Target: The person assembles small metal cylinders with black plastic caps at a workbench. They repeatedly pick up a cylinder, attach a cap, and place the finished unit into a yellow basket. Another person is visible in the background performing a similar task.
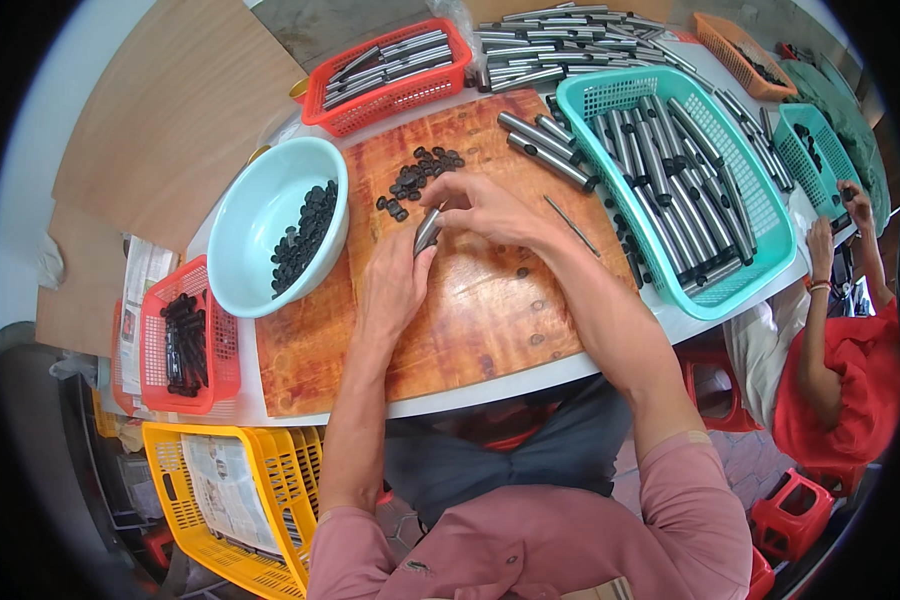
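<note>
My left hand (394,282) is closed around a short shiny metal tube (427,231) above the wooden board (460,335). My right hand (482,208) bends over the tube's upper end with its fingers pinched there; whatever they grip is hidden behind them. Just beyond my hands lies a loose pile of small black caps (410,184). More black caps (302,240) fill one side of the pale blue basin (232,205) to the left. A few metal tubes with black ends (550,160) rest at the board's far right, and a thin metal rod (571,225) lies nearer.
A turquoise basket (777,235) of tubes stands on the right, a red basket (345,122) of tubes at the back. Tubes are heaped (570,45) behind. At left are a red basket (225,350) of black parts and a yellow crate (260,570). A person in red (840,380) works at right.
</note>
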The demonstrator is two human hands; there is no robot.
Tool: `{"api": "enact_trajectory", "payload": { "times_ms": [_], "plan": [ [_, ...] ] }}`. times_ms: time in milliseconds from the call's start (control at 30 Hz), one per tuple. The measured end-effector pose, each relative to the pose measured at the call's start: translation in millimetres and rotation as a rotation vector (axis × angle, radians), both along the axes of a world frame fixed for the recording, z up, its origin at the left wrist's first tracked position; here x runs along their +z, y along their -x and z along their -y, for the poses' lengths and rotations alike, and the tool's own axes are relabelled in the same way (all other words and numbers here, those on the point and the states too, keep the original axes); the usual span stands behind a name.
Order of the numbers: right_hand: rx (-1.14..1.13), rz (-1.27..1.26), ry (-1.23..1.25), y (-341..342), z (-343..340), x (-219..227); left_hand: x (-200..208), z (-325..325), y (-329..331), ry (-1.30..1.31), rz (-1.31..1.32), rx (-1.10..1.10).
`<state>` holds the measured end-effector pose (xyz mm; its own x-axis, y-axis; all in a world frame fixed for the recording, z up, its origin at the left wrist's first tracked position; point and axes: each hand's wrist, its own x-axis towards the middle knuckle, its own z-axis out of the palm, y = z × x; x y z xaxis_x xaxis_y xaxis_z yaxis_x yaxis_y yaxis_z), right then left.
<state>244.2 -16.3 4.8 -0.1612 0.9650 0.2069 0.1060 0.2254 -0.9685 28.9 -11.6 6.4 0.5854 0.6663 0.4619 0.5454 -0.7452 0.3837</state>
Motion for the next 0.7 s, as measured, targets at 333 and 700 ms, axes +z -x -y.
{"api": "enact_trajectory", "payload": {
  "times_ms": [333,700],
  "plan": [
    [0.110,0.196,-0.068,-2.3,1.0,-13.3,-8.6,14.1,-0.9,-0.144,-0.117,0.061],
    [0.219,0.255,0.039,-8.7,5.9,0.0,-3.8,17.1,0.8,0.045,-0.045,0.014]
  ]
}}
